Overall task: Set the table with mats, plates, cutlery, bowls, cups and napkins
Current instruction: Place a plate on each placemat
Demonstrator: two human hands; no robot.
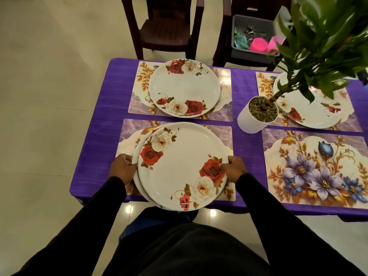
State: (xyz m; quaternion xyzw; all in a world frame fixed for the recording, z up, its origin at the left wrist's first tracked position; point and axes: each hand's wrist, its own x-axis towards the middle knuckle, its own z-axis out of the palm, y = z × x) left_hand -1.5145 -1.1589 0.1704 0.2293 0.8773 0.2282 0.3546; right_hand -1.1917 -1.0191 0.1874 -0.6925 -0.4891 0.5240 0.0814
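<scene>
Here, rose-printed white plates (179,168) stacked

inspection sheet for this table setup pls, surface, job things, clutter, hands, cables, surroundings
surface: table under a purple cloth, four floral mats laid.
job's things: far-left plate and far-right plate each sit on a mat; two stacked plates over the near-left mat; near-right mat bare.
clutter: potted plant in a white pot between the mats, leaves covering part of the far-right plate.
grippers: left hand and right hand grip opposite rims of the stack.
cables: nothing seen.
surroundings: two dark chairs; grey bin on one, holding pink cups and cutlery.
</scene>
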